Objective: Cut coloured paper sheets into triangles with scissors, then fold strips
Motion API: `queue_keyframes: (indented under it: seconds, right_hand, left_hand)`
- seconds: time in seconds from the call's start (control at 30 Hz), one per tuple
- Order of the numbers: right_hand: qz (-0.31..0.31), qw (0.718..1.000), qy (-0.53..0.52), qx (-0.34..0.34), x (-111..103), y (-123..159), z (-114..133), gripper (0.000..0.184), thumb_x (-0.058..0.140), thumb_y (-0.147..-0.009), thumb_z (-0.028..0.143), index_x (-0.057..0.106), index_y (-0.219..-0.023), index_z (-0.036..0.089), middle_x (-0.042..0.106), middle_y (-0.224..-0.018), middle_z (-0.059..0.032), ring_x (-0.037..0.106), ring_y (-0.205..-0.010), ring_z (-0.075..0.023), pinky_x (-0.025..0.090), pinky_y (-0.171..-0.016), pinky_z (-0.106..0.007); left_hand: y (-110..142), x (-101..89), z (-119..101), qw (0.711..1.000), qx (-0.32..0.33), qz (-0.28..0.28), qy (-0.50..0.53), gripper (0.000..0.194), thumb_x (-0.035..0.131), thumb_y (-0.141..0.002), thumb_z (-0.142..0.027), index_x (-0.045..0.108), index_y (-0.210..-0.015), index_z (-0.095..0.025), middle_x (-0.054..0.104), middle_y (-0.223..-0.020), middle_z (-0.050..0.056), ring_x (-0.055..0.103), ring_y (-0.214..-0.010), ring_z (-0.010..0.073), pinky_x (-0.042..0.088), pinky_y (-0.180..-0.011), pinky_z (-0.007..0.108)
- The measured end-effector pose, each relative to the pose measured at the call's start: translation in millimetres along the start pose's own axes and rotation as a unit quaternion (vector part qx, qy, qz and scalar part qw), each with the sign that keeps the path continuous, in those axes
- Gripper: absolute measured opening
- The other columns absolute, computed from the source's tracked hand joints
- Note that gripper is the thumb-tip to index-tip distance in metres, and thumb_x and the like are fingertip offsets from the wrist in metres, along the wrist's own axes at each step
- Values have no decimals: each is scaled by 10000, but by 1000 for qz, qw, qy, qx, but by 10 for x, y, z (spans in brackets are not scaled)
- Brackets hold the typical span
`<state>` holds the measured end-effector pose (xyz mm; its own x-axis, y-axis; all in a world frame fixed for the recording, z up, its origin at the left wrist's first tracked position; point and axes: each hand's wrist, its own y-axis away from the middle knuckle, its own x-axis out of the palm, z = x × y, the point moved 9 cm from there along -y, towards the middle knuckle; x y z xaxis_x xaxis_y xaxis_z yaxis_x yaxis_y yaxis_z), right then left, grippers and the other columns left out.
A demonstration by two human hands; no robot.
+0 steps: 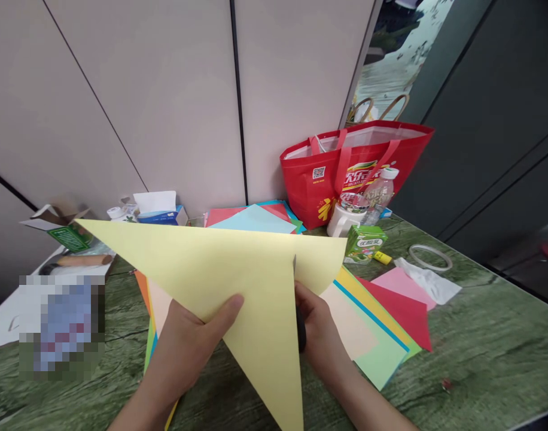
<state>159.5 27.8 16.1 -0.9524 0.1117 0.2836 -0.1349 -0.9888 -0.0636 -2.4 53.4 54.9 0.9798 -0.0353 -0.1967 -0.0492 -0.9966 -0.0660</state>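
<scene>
Desk [489, 347] with green wood grain, spread below everything. Red shopping bag [310, 188], upright between 1 and 2 o'clock, with the yellow sheet [238, 263] as the clock's centre. For the sheet, a place in mid-air above the desk, with one long point between 9 and 10 o'clock, another toward 5, and a flap curving out toward 3. Toward 4 o'clock, fanned coloured sheets [381, 353]; at 12, beyond, more coloured paper [256, 218]. Left hand [195, 338] at 7 o'clock, gripping the sheet, thumb on the near face, fingers hidden behind. Right hand [319, 329] at 4, wrapped around dark-handled scissors [301, 332], with a blade tip visible beside the flap; spread of the blades impossible to tell. Between 2 and 3, green drink carton [365, 242]. Just beside, near 3, small yellow tube [382, 258].
</scene>
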Motion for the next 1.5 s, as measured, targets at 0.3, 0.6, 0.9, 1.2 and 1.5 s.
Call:
queue_keyframes:
  seconds: [0.3, 0.6, 0.9, 1.2, 1.5]
  right_hand:
    - [-15, 1000, -13, 8, -75, -15, -59, 282, 762, -600, 305, 657, -839, 201, 738, -818, -45, 682, -770, -250, 559, -609, -329]
    - [-16, 1000, -18, 4, -73, -18, -54, 272, 769, -604, 293, 664, -834, 194, 742, -791, -45, 683, -755, -251, 557, -609, -331]
    - [-22, 999, -24, 20, -74, -13, -93, 289, 775, -579, 335, 682, -821, 207, 745, -765, -29, 680, -670, -234, 549, -563, -319]
    - [-20, 998, -43, 47, -66, 16, -141, 291, 760, -604, 359, 691, -839, 201, 743, -766, -23, 663, -591, -203, 529, -515, -291]
    - [-23, 999, -27, 18, -68, -6, -60, 293, 766, -601, 298, 678, -862, 200, 739, -800, -27, 674, -683, -217, 541, -565, -289]
  left_hand:
    - [7, -7, 19, 999, 2, 10, -52, 375, 690, -638, -387, 644, -958, -198, 707, -1020, 77, 655, -900, 301, 544, -781, 449]
    - [11, 4, 22, 998, -2, 16, -53, 370, 688, -640, -383, 640, -959, -202, 706, -1021, 72, 655, -896, 293, 551, -769, 423]
    - [24, -10, 51, 998, -5, 28, -61, 373, 686, -647, -408, 635, -958, -209, 707, -1019, 67, 653, -894, 293, 554, -755, 405]
    - [24, -9, 62, 998, -8, 20, -67, 375, 693, -642, -408, 627, -962, -224, 710, -1003, 58, 655, -882, 293, 559, -735, 395]
    - [29, 13, 36, 997, -9, 31, -66, 350, 690, -646, -386, 627, -953, -231, 714, -996, 46, 661, -874, 283, 567, -722, 381]
